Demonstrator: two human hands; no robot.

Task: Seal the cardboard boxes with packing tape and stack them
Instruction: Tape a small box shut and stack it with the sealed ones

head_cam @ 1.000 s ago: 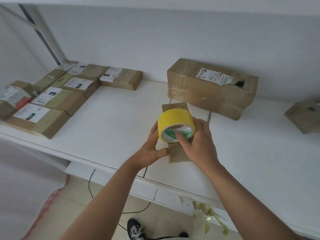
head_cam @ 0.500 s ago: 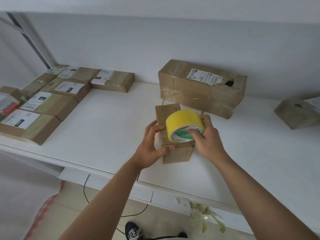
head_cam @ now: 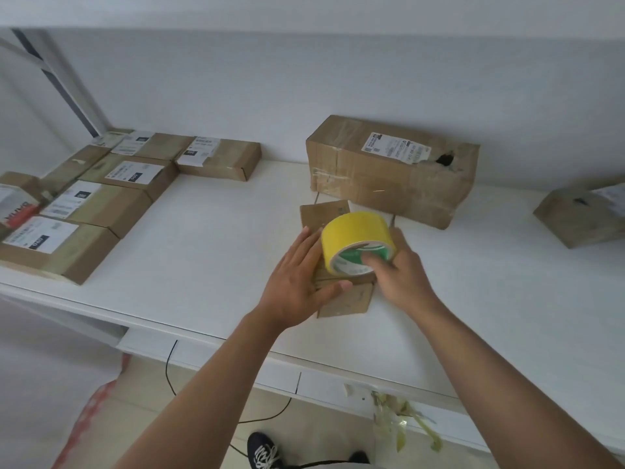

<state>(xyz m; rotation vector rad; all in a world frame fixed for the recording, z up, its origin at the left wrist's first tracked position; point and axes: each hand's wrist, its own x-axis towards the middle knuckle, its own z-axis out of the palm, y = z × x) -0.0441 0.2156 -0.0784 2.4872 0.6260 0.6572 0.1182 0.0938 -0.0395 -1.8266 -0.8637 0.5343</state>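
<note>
A small cardboard box (head_cam: 345, 299) lies on the white table (head_cam: 209, 252) in front of me. A yellow roll of packing tape (head_cam: 355, 236) rests on top of it. My right hand (head_cam: 402, 275) grips the roll, with the thumb inside its green-printed core. My left hand (head_cam: 299, 279) lies flat with straight fingers on the box's left side, the thumb along its near edge. Most of the box's top is hidden by the roll and my hands.
A large labelled box (head_cam: 392, 170) with a torn hole stands behind, by the wall. Several flat labelled boxes (head_cam: 98, 201) lie in rows at the left. Another box (head_cam: 581, 214) sits at the far right. Scraps of yellow tape (head_cam: 402, 421) hang off the table's front edge.
My left hand has flattened from a loose curl onto the box's side. The roll, still in my right hand, has come down lower onto the box.
</note>
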